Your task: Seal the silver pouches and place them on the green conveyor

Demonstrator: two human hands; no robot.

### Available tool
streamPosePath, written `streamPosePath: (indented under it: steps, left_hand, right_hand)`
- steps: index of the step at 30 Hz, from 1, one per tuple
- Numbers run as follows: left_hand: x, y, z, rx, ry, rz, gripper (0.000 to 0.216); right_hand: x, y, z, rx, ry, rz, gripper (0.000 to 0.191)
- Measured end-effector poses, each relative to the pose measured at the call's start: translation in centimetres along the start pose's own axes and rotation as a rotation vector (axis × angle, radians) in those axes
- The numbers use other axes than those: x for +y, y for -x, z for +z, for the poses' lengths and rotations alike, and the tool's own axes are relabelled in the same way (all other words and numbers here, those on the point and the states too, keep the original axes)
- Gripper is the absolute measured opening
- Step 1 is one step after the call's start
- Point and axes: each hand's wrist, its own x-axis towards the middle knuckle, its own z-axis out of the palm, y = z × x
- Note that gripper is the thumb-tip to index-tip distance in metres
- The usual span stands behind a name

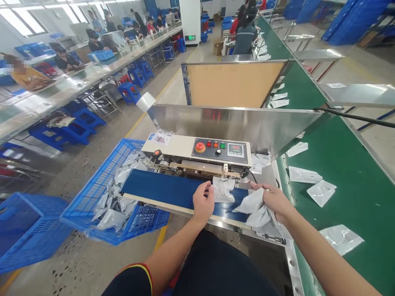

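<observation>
Foil pouches (254,209) are bunched in the right hand (274,202) on my feed, clamped under its curled fingers just above the blue sealer belt (163,191). The left hand (203,202) rests on that belt with its fingers close together, right beside a flat silver pouch (224,190) lying on the belt; from this angle I can't tell whether it is pinching the pouch's edge. The two hands are apart, with that flat pouch between them. Behind the belt sits a cream band sealer (173,149), and its dark control panel (220,151) carries a red stop button (200,147). A stainless steel guard (234,127) rises behind the machine. Left of the belt, a blue plastic crate (83,197) holds a heap of silver pouches (115,191), and a second blue crate (27,230) sits on the floor beyond it. On the right, white pouches (341,239) lie scattered across a green tabletop (358,164). Farther off, I can make out a co-worker (245,39) at the far end of that green tabletop and others seated along a long bench (74,86) on the left.
</observation>
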Motion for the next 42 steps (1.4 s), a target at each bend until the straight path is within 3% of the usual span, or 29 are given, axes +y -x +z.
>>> streamPosePath:
  steps: [1,4,6,10,14,17,19,24,27,30,33,38,40,42]
  left_hand:
    - [0.6,1.0,-0.3,-0.070,-0.005,0.056,0.040]
    - [2.6,3.4,0.4,-0.479,0.024,0.142,0.048]
    - [3.5,3.9,1.5,-0.596,0.111,0.128,0.048]
    - [3.6,3.3,2.5,-0.532,0.371,0.022,0.062]
    - [3.1,2.9,2.6,-0.610,0.356,-0.043,0.067]
    - [2.8,2.7,3.6,-0.456,0.227,0.024,0.062]
    - [2.5,2.2,4.9,-0.345,0.157,-0.022,0.058]
    - [0.6,-0.3,9.4,-0.275,0.215,-0.482,0.051]
    - [-0.5,-1.6,10.8,-0.235,0.246,-0.516,0.045]
    - [-1.4,-2.7,9.8,-0.196,0.289,-0.504,0.044]
    - [-2.0,-3.2,6.5,-0.177,0.342,-0.477,0.046]
    - [-1.5,-1.0,0.4,0.046,0.257,-0.130,0.048]
    - [-0.7,0.9,0.1,-0.095,0.183,-0.027,0.054]
    - [0.5,2.6,1.4,-0.379,0.144,0.031,0.058]
  right_hand:
    - [-0.1,0.7,0.2,-0.016,0.017,-0.019,0.045]
    - [-1.1,3.1,0.8,-0.107,0.074,-0.074,0.051]
    - [-1.9,4.2,0.6,-0.096,0.066,-0.122,0.061]
    - [-2.0,5.8,-1.7,0.059,0.109,-0.266,0.078]
    - [0.2,7.1,-2.1,-0.047,0.256,-0.327,0.060]
    - [1.9,7.0,-1.6,-0.025,0.243,-0.346,0.053]
    - [2.7,5.7,-1.9,0.041,0.188,-0.295,0.049]
    - [3.1,0.0,-3.8,0.058,0.030,-0.007,0.042]
    - [2.6,-2.5,-3.2,0.046,0.032,0.050,0.038]
    - [1.9,-3.4,-1.8,0.019,0.072,0.054,0.039]
    - [1.3,-2.7,-1.3,0.021,0.160,0.001,0.042]
    - [0.6,0.3,-2.1,0.116,0.112,-0.094,0.051]
    - [0.0,1.7,-1.3,0.131,0.063,-0.129,0.050]
    - [-0.9,2.7,0.0,0.119,0.034,-0.189,0.048]
